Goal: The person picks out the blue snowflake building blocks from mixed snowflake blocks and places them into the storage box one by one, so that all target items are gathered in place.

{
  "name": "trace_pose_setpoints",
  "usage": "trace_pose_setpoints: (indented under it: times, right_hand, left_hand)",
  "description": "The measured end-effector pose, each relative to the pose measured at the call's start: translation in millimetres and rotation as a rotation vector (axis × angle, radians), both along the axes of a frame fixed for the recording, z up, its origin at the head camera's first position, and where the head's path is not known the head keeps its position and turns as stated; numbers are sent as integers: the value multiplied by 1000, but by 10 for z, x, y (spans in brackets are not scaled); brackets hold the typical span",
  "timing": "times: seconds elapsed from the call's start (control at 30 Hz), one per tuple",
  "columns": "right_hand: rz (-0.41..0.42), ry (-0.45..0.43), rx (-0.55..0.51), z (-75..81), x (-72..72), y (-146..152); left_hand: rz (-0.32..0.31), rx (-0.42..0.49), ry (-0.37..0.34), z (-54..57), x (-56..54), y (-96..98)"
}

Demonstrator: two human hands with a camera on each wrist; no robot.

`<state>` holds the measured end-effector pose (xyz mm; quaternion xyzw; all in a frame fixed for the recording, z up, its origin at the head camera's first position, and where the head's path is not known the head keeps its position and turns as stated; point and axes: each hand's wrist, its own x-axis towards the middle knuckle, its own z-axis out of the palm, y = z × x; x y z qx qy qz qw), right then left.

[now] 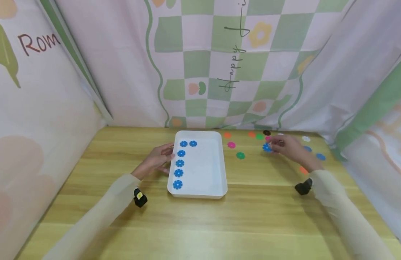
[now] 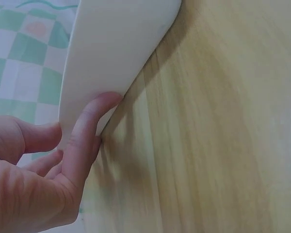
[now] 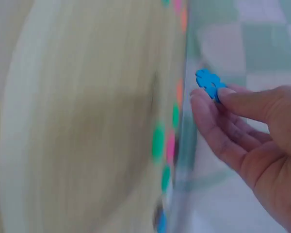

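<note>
A shallow white tray (image 1: 203,169) lies on the wooden table. Inside it, several blue snowflake discs (image 1: 179,163) form a column along the left wall, with one more beside the top disc. My left hand (image 1: 158,159) holds the tray's left side, thumb at the rim. In the left wrist view its fingers (image 2: 85,126) press against the outer wall, one reaching down to the bottom edge. To the right of the tray, my right hand (image 1: 286,147) pinches a blue snowflake disc (image 3: 211,83) between thumb and fingertips, raised over the table in the right wrist view.
Loose discs are scattered right of the tray: a pink one (image 1: 231,144), a green one (image 1: 240,155), a black one (image 1: 266,133), a white one (image 1: 305,138), a blue one (image 1: 320,156) and an orange one (image 1: 303,169). A checkered curtain (image 1: 219,65) hangs along the table's back edge.
</note>
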<state>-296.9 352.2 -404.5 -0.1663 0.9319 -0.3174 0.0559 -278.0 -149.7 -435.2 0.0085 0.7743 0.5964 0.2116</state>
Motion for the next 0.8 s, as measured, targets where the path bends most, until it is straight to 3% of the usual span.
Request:
trace_pose_setpoints:
  times: [0.17,0.43,0.57,0.8]
  right_hand:
    - [-3,-120,-230,37,24,-395]
    - [14,-223,-401,238,-48,-1073]
    - [1,-267,-421,265,-195,-1407]
    - [11,-412,-406,153,-452,-1835]
  left_hand:
    - [1,14,-3,15,8,2]
    - [17,73,-60,16,-39,-41]
    - [21,82,-67,36,-58,-29]
    - [52,67,-50,23,-49,10]
